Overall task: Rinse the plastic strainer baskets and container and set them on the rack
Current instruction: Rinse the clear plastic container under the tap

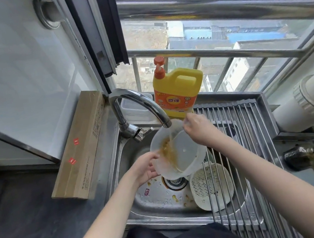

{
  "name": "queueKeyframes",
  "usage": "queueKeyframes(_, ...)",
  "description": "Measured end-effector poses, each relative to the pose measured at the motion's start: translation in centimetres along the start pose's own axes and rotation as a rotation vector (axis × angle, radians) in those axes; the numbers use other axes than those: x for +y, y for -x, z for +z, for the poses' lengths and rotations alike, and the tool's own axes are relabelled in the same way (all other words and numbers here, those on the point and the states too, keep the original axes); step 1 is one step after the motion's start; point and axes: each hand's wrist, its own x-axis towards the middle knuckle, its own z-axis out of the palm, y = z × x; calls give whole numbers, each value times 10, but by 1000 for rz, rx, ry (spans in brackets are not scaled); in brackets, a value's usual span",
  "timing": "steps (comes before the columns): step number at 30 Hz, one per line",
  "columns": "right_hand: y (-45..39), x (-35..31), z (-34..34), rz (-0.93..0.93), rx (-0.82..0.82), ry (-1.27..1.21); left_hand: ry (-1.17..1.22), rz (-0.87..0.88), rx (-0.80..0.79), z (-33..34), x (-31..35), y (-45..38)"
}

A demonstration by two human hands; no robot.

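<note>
A translucent plastic container (175, 153), smeared inside with orange-brown residue, hangs tilted over the sink (158, 204), gripped by both hands. Below the right hand (199, 127), a white strainer basket (211, 185) lies in the sink, partly under the metal rack (245, 145). The left hand (146, 168) cups the container's near rim; the right hand pinches its far rim. Just beyond, the faucet (139, 105) spout sits above the container, with a yellow detergent bottle (178, 92) behind.
</note>
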Motion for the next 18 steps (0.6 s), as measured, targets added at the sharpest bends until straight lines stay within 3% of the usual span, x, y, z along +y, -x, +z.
queueKeyframes(7,7,-8,16,-84,-22,-44,-269,-92,134,0,-7,-7)
queueKeyframes(13,-4,-24,10,-222,-256,-19,-311,-331,-45,-21,-5,8)
queueKeyframes(18,-7,-39,28,-150,-175,263,-398,-228,13,-17,-8,12)
